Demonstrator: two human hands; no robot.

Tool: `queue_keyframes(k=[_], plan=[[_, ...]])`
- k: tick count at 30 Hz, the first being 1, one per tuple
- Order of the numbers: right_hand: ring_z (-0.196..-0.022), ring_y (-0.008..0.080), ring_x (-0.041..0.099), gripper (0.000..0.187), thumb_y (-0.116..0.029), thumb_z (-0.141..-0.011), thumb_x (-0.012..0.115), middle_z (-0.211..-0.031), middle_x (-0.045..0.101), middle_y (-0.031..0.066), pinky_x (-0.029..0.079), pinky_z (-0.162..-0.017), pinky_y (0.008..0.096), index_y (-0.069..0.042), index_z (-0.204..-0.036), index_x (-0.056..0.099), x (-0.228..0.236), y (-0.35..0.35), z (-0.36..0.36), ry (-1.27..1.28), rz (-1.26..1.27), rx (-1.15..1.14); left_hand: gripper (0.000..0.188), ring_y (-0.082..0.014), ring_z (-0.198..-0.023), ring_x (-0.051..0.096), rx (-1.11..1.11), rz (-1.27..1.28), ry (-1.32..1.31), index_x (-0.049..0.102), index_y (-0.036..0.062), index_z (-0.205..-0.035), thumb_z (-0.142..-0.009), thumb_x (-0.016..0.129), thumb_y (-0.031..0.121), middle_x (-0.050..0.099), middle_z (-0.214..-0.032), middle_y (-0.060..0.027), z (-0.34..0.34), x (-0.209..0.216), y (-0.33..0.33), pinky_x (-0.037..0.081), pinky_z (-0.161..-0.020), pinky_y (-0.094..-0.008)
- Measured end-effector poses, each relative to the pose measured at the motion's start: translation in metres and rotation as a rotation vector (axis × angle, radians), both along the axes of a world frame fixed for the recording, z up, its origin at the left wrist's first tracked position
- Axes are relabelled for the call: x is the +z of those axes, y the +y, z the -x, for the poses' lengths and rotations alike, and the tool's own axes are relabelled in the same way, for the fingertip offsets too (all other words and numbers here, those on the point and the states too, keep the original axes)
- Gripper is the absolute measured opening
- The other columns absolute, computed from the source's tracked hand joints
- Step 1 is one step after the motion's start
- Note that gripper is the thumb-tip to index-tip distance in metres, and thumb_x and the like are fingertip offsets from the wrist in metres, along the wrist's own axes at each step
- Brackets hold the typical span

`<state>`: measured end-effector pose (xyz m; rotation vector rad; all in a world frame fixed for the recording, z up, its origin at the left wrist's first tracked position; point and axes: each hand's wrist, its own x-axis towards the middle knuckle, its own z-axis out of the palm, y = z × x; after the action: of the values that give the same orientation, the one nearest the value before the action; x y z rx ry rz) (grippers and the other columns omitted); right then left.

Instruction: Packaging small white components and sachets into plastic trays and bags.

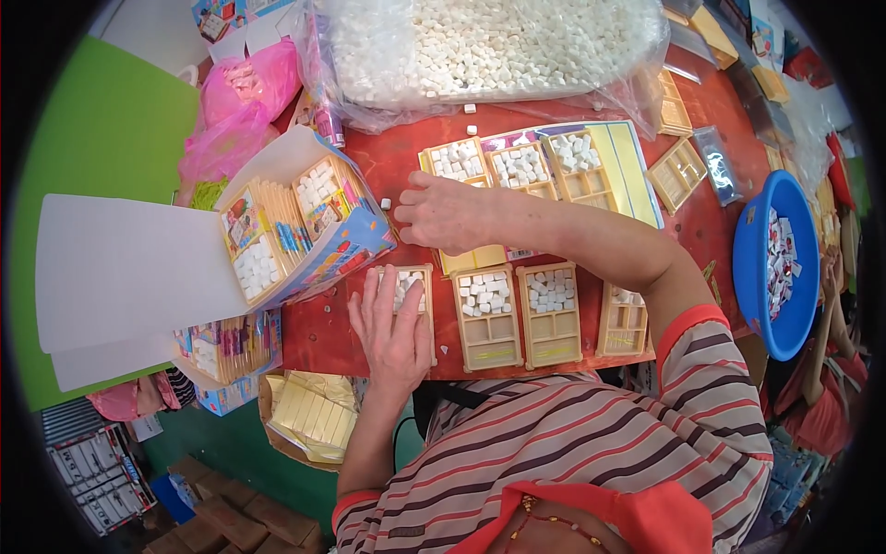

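"Hands first, nearest one, with the dial centred on the view?"

"Your left hand (392, 332) is at 7 o'clock, palm down, fingers long and slightly spread over a wooden tray (430, 300) of white cubes. I can't tell whether it grips the edge."

"What lines the near edge beside it?"

"You have two more cube-filled trays (478, 330) between 4 and 5 o'clock, and another tray (628, 319) past them, between 3 and 4, partly behind your arm."

"And the middle distance?"

"At 3 o'clock stands a blue basin (750, 268) of small packets. Toward 9, you have an open printed carton (349, 247) packed with trays."

"The other hand?"

"Your right hand (448, 217) is at 12 o'clock, fingers curled downward; whether they pinch anything is hidden. A loose cube (386, 203) lies just beside them, near 11, on the red table (360, 157)."

"Farther off?"

"Three trays (595, 198) of cubes lie on yellow board (620, 152) from 12 to 2. Farthest, at 12, you face a heap of white cubes (498, 55) in clear plastic."
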<state>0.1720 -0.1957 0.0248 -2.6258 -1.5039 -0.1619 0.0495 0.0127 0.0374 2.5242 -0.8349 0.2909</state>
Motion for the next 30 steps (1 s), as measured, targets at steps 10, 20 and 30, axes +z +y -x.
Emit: queue_keyframes(k=[10,20,30], plan=[[-0.095,0.0147,0.059,0.012,-0.023,-0.079,0.061,-0.087,0.065,-0.0044,0.037,-0.086,0.0355,-0.018,-0.073,0.071,-0.011,0.012,-0.006,-0.237,0.028,0.146,0.043,-0.041,-0.137,0.035,0.021,0.017,0.044,0.058,0.0044,-0.127,-0.084,0.056,0.01,0.042,-0.145,-0.022,0.002,-0.002,0.007,0.021,-0.109,-0.0594],[-0.092,0.0158,0.061,0.011,-0.022,-0.076,0.061,-0.088,0.066,-0.0032,0.039,-0.084,0.0349,-0.018,-0.071,0.07,0.0,0.017,-0.01,-0.286,0.126,0.269,0.044,-0.0395,-0.137,0.036,0.077,0.015,0.102,0.058,0.0043,-0.127,-0.084,0.057,0.009,0.042,-0.145,-0.0216,0.006,-0.016,0.011,0.021,-0.109,-0.0588],[-0.082,0.0216,0.059,0.008,-0.014,-0.079,0.06,-0.077,0.058,0.0045,0.041,-0.081,0.0363,-0.009,-0.073,0.061,0.039,-0.053,-0.017,-0.02,-0.093,-0.097,0.042,-0.0389,-0.138,0.034,0.086,0.105,0.129,0.058,0.005,-0.127,-0.085,0.058,0.01,0.039,-0.147,-0.0206,0.015,-0.014,0.014,0.021,-0.109,-0.0593]])
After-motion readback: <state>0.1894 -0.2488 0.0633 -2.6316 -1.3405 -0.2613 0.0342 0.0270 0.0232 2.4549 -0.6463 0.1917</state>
